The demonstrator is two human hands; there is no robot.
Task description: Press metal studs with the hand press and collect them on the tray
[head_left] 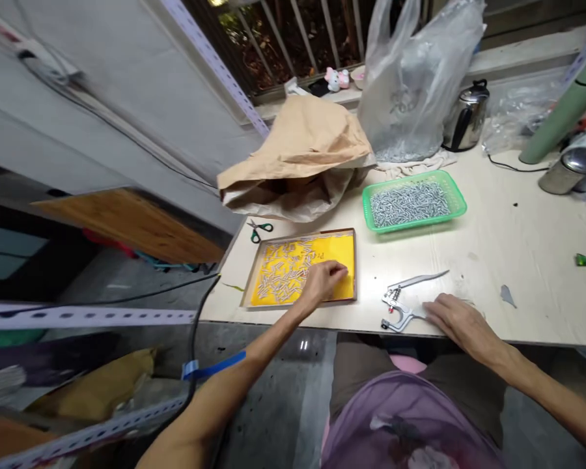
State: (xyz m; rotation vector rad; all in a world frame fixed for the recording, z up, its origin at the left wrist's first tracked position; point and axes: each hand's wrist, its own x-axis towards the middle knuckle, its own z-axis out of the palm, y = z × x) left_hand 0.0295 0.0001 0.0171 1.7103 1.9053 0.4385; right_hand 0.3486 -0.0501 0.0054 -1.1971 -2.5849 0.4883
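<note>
My left hand (pixel 322 281) is over the right part of a shallow tray with a yellow bottom (pixel 342 249). Its fingers are pressed together, and what they hold, if anything, is too small to make out. Many small metal pieces (pixel 279 280) lie scattered over the tray's left and middle. At the table's front edge, my right hand (pixel 456 319) rests by silver hand pliers (pixel 404 317), its fingertips at one handle. The pliers lie on the table with their handles spread. Behind them stands a green basket (pixel 463 207) filled with small metal pieces.
A crumpled brown paper bag (pixel 307 140) lies open behind the tray, with green-handled scissors (pixel 260 230) to its front left. Farther back are a clear plastic bag (pixel 405 98) and a metal kettle (pixel 469 117). A green bottle (pixel 564 114) and a metal canister (pixel 569 170) stand at the right.
</note>
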